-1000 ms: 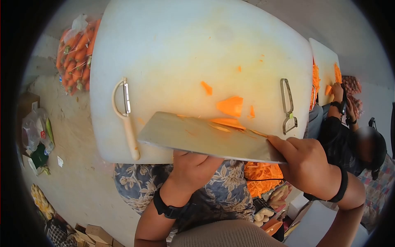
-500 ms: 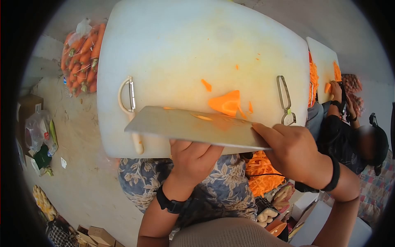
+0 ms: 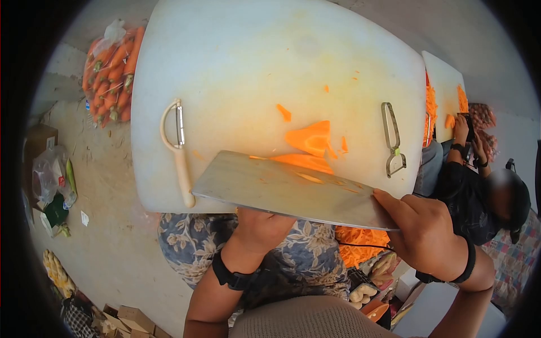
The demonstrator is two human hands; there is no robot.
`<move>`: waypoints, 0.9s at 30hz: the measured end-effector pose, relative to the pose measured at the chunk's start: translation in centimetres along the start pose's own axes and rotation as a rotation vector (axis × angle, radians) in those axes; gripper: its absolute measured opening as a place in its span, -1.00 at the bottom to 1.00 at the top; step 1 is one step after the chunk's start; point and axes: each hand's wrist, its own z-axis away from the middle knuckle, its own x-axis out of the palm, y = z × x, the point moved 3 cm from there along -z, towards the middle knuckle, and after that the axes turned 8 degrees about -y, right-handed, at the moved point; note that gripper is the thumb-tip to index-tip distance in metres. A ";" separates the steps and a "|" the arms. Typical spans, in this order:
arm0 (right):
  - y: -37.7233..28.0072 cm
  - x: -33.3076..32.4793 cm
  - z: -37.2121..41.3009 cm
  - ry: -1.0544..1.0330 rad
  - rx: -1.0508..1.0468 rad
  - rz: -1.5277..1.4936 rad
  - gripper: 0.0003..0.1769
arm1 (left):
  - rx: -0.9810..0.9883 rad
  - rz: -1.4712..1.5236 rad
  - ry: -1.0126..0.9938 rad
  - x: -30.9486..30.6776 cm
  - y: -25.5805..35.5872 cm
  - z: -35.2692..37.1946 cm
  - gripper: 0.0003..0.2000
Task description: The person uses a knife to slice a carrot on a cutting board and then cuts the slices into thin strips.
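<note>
My right hand (image 3: 422,236) grips a broad cleaver (image 3: 293,194) at its handle end, with fingertips against the flat of the blade. The blade reaches left across the near edge of the white cutting board (image 3: 236,73), and orange bits stick to its face. My left hand (image 3: 262,228) is at the board's near edge, its fingers hidden behind the blade. Just beyond the cleaver lie a cut carrot piece (image 3: 310,137) and a carrot slice (image 3: 304,162), the slice partly covered by the blade. Small carrot scraps (image 3: 283,112) are scattered nearby.
A cream-handled peeler (image 3: 183,163) lies left on the board, a metal peeler (image 3: 393,141) right. A bag of carrots (image 3: 112,79) stands at the far left. Shredded carrot (image 3: 360,245) is beside my lap. Another person (image 3: 468,174) works at a second board (image 3: 442,84) on the right.
The cleaver and my right hand have moved right and nearer my body. The carrot slice beyond the blade now shows more fully. My left hand's fingers have gone further out of sight.
</note>
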 end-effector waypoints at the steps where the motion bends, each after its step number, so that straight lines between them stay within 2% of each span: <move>1: 0.0 0.0 0.1 0.009 0.012 0.005 -0.50 | 0.004 -0.002 0.006 0.0 0.0 0.0 -0.66; 5: 0.4 0.0 -0.2 0.002 0.016 0.028 -0.51 | -0.002 -0.029 0.019 0.1 0.1 -0.2 -0.67; 13: 0.8 0.5 -1.2 0.003 -0.005 -0.029 -0.59 | -0.044 0.218 0.044 -0.3 -0.2 -1.2 -0.69; 20: 1.3 1.4 -3.2 -0.013 -0.019 -0.066 -0.63 | 0.018 0.042 0.118 -1.0 0.4 -2.6 -0.72; 22: 1.4 1.6 -3.4 0.004 -0.040 -0.082 -0.74 | 0.030 0.081 0.126 -0.8 0.3 -2.5 -0.72; 27: 1.5 4.0 -6.2 0.067 -0.067 -0.116 -0.85 | 0.005 0.005 0.097 -1.2 0.3 -2.7 -0.74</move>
